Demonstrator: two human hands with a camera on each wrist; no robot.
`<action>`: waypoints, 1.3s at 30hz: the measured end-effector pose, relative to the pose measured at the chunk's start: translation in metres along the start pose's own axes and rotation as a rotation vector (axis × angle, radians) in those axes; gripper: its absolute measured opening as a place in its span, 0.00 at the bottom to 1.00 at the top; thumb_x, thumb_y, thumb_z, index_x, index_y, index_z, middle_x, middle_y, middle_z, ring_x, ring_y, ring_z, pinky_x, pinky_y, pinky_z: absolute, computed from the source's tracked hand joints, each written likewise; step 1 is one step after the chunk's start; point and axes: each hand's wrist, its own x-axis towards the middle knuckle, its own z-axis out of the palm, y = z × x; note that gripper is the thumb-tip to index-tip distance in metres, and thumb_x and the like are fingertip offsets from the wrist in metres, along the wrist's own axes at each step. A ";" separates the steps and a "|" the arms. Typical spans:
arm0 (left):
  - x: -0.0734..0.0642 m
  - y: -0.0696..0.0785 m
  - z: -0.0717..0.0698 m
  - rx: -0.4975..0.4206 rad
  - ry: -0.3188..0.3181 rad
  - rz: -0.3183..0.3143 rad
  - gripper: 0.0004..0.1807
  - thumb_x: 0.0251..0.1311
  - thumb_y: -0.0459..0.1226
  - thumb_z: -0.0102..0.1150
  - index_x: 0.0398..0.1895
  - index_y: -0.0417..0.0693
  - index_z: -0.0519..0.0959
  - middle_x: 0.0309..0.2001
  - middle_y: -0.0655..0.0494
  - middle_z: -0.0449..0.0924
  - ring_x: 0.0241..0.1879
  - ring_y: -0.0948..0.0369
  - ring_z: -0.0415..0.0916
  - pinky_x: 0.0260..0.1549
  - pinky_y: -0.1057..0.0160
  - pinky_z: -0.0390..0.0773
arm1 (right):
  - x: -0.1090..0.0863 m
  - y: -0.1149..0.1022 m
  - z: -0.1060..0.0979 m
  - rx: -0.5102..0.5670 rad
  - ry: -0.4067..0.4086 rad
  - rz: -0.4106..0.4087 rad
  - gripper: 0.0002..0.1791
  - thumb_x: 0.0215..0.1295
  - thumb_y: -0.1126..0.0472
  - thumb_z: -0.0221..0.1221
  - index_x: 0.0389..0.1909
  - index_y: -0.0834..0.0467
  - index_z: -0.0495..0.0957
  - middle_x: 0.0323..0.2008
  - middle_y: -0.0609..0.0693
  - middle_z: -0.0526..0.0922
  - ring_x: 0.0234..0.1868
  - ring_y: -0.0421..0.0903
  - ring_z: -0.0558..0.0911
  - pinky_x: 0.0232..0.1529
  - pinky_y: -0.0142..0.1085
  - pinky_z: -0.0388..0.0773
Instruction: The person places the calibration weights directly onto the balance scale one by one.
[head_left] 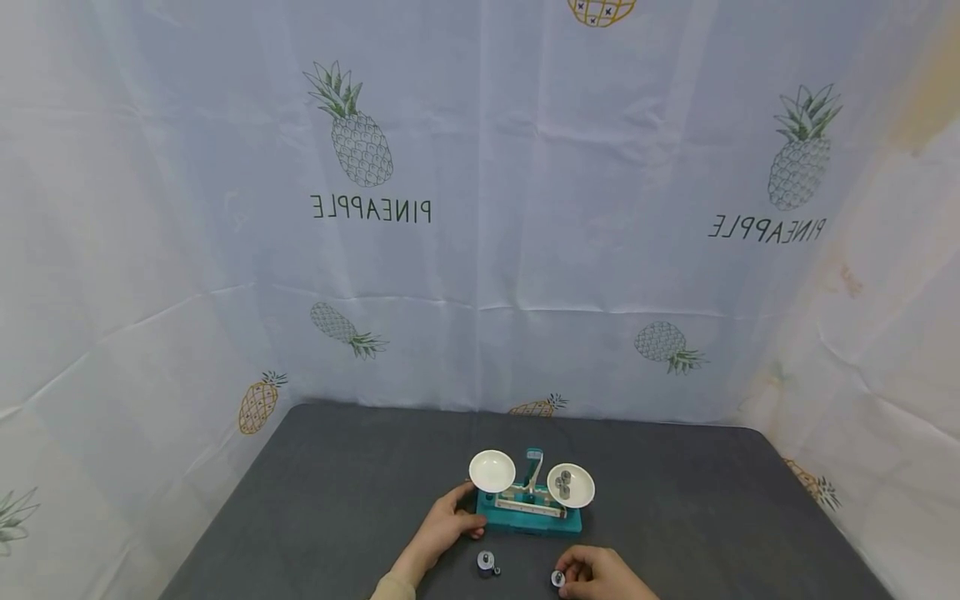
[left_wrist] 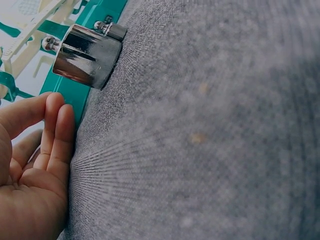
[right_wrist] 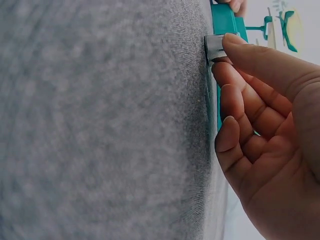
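My left hand (head_left: pixel 442 527) holds the left end of a teal balance scale (head_left: pixel 525 522), thumb at the front corner of its base and index finger farther back. The scale's left pan (head_left: pixel 492 472) has nothing in it; several small metal weights (head_left: pixel 564 483) sit in the right pan (head_left: pixel 583 493). My right hand (head_left: pixel 596 573) pinches a small knobbed metal weight (head_left: pixel 558 577) low over the cloth, its other fingers curled behind. A larger shiny weight (left_wrist: pixel 87 55) stands in front of the scale, with a tiny one (left_wrist: pixel 116 31) beside it.
A dark grey cloth (head_left: pixel 352 483) covers the table. Behind and on both sides hangs a pale curtain (head_left: pixel 480 250) printed with pineapples.
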 end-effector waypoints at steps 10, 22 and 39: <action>0.000 -0.003 0.000 -0.004 -0.001 -0.003 0.38 0.46 0.34 0.60 0.61 0.31 0.55 0.22 0.55 0.77 0.22 0.65 0.76 0.25 0.64 0.79 | 0.000 0.003 0.000 -0.053 0.011 -0.018 0.10 0.52 0.57 0.59 0.33 0.59 0.78 0.21 0.39 0.74 0.18 0.29 0.69 0.17 0.26 0.67; 0.001 -0.003 0.000 -0.006 -0.003 -0.005 0.38 0.46 0.34 0.59 0.61 0.31 0.55 0.23 0.54 0.77 0.22 0.64 0.76 0.25 0.64 0.78 | 0.001 0.007 0.000 -0.082 0.045 0.000 0.09 0.52 0.55 0.58 0.32 0.55 0.78 0.19 0.39 0.73 0.17 0.29 0.68 0.16 0.26 0.66; 0.001 -0.001 0.000 -0.009 -0.005 0.014 0.38 0.46 0.33 0.59 0.61 0.30 0.56 0.23 0.54 0.77 0.22 0.65 0.75 0.25 0.64 0.79 | -0.009 -0.010 -0.013 -0.124 0.219 -0.134 0.13 0.54 0.52 0.58 0.35 0.57 0.76 0.24 0.43 0.75 0.23 0.29 0.70 0.20 0.26 0.71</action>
